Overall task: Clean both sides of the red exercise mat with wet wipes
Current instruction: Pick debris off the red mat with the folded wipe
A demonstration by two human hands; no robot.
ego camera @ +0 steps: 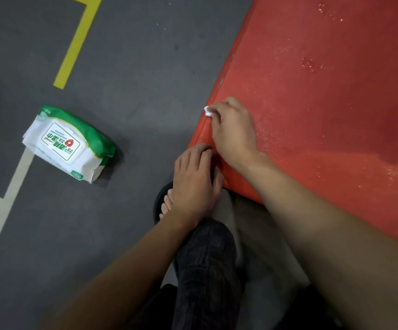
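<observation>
The red exercise mat fills the right side of the head view, its surface glistening with wet streaks. My right hand grips a small bunched white wet wipe and holds it against the mat's left edge. My left hand sits just below it at the mat's near corner, fingers curled onto the edge. A green and white pack of wet wipes lies on the floor to the left, its lid shut.
The mat lies on a dark grey floor marked with a yellow line and pale lines. My foot in a dark slipper and my dark trouser leg are beneath my arms.
</observation>
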